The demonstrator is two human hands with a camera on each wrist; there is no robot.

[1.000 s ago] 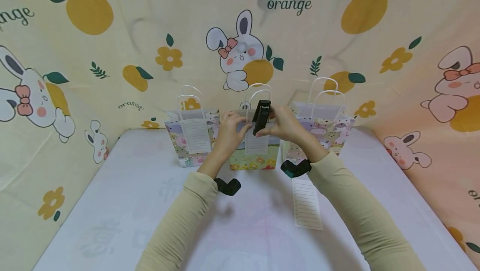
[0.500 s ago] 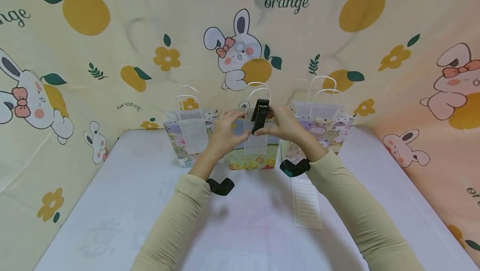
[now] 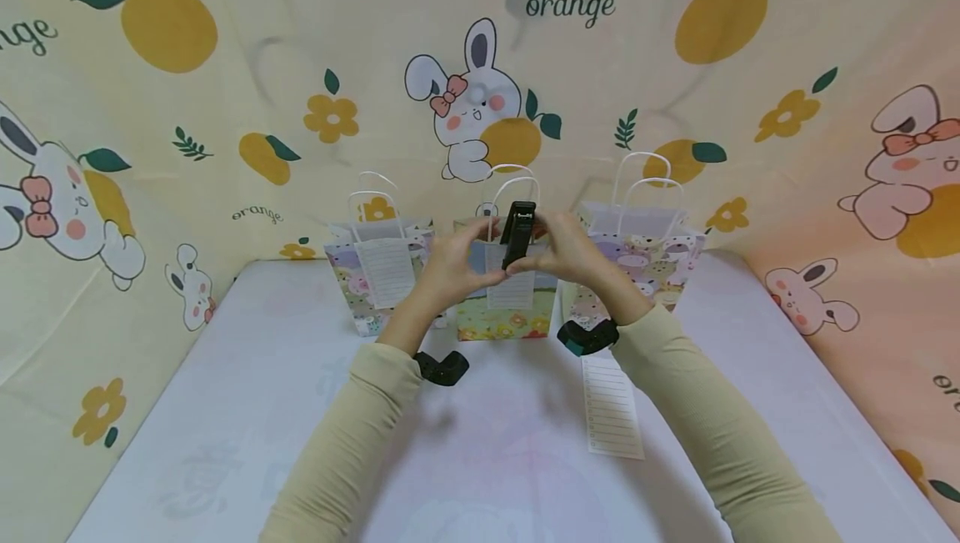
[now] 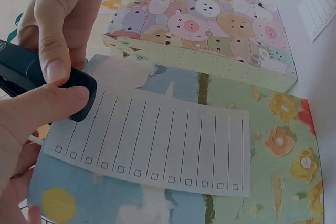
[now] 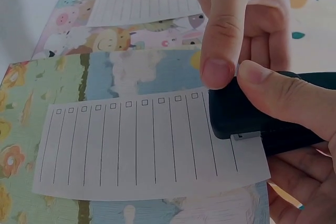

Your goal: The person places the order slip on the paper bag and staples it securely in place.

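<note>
The black stapler [image 3: 519, 233] sits at the upper rim of the meadow gift bag [image 3: 498, 329], its head over the top end of a ruled checklist slip [image 3: 511, 296] that hangs down the bag's front. Both thumbs press on the stapler's head from the front while fingers reach behind the rim, probably to squeeze from two sides without letting slip or bag slide. The right hand [image 3: 568, 249] grips the stapler, fingers curled beneath it; the left hand [image 3: 450, 266] pinches its head too, though its farther fingertips are hidden. The slip likely lies so high because a stapler reaches only a little past an edge.

The stapler is plain and dark, round-nosed, a sliver of metal showing beneath. The slip is white, gently bowed, with little boxes down its left side. The bag shows blue sky, clouds, a yellow sun and flowers; its white handles stand up.

Left of the meadow gift bag stands an animal-print bag [image 3: 367, 322] bearing a similar slip [image 3: 386, 274]; right of it, another animal-patterned bag [image 3: 652, 259]. A loose slip [image 3: 613, 411] lies in front and rightward, on the white tablecloth [image 3: 495, 460].
</note>
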